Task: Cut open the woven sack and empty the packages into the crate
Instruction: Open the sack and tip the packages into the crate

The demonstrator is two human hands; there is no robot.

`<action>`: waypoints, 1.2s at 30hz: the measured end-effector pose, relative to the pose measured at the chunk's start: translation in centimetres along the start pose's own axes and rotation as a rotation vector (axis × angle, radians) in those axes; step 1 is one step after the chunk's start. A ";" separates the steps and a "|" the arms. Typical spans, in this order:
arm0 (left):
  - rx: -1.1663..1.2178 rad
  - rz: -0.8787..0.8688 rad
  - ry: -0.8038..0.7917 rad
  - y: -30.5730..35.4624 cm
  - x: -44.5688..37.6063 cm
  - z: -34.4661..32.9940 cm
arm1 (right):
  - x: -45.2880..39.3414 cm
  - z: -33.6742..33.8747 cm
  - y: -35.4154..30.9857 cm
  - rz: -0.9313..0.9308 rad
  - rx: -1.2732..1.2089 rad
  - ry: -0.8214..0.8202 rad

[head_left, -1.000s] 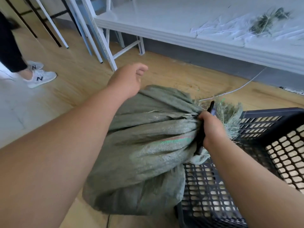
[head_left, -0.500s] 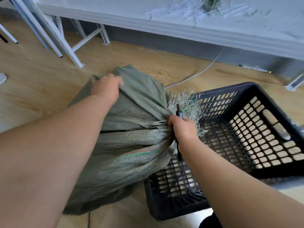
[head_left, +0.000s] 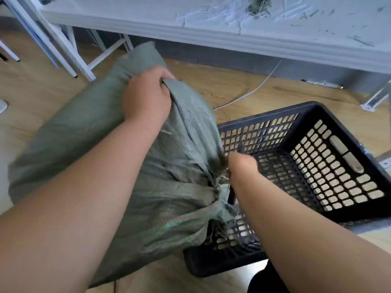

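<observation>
A bulging green woven sack (head_left: 74,144) leans on the wooden floor, its tied, frayed neck hanging over the near left corner of a black perforated plastic crate (head_left: 264,115). My left hand (head_left: 146,98) is clenched on a fold of the sack's fabric high up. At the bunched neck, my right hand (head_left: 241,168) is blurred and closed. A thin black cutter (head_left: 231,195) sticks out below that fist, against the neck. The neck is still bunched tight. The crate's floor shows no packages, and none can be seen outside the sack.
A long white table (head_left: 232,37) runs across the back, with white and green shreds (head_left: 232,9) on top. White metal legs (head_left: 69,56) stand at the back left. A white cable (head_left: 254,92) trails over the floor behind the crate.
My left hand came down from above the sack and closed on its fabric. The sack's neck, with my right hand on it, swung over the crate's corner and lower.
</observation>
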State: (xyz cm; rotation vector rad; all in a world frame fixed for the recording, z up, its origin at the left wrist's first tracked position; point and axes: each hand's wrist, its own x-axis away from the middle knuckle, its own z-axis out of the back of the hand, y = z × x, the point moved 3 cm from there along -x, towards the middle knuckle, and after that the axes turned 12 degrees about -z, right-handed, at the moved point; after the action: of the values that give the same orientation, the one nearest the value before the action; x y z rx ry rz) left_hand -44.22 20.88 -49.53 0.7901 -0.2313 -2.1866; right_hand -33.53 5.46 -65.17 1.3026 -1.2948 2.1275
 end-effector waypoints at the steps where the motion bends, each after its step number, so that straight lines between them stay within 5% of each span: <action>1: -0.027 -0.010 -0.028 0.2 0.3 -0.3 | 0.7 0.4 -1.2 0.080 -0.081 0.002; 5: -0.002 0.023 -0.035 0.3 0.6 0.4 | 3.4 0.8 -6.6 0.455 0.067 -0.003; 8: 0.040 0.032 -0.070 0.5 0.7 1.0 | 6.4 0.2 -10.7 0.762 0.492 0.110; 11: 0.086 0.066 -0.094 0.7 0.7 1.5 | 9.4 0.0 -13.2 0.871 1.002 0.218; 14: 0.135 0.103 -0.089 0.4 0.3 1.7 | 11.8 1.1 -14.1 0.843 1.214 0.213; 18: 0.131 0.111 -0.108 0.5 0.0 1.6 | 12.7 1.6 -13.8 0.898 1.079 0.242; 24: 0.215 0.108 -0.108 1.0 -0.6 1.9 | 11.6 -1.7 -11.3 0.816 0.427 -0.374; 27: 0.229 0.102 -0.156 1.1 -1.0 2.3 | 10.1 -3.4 -10.5 0.849 0.438 -0.236; 30: 0.298 0.043 -0.365 1.0 -1.2 2.7 | 9.2 -3.4 -10.7 0.901 0.438 0.017; 32: 0.315 0.012 -0.503 0.6 -1.9 3.8 | 8.9 -3.0 -10.3 0.909 0.472 0.056; 36: -0.010 0.035 -0.454 -3.1 -4.4 6.8 | 8.4 -2.3 -8.9 0.872 0.544 0.061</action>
State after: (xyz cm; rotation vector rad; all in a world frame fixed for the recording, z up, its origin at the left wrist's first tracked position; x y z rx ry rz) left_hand -48.08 25.61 -43.39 0.2697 -0.4549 -2.3073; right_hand -33.33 10.71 -53.89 0.8821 -1.4876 3.2664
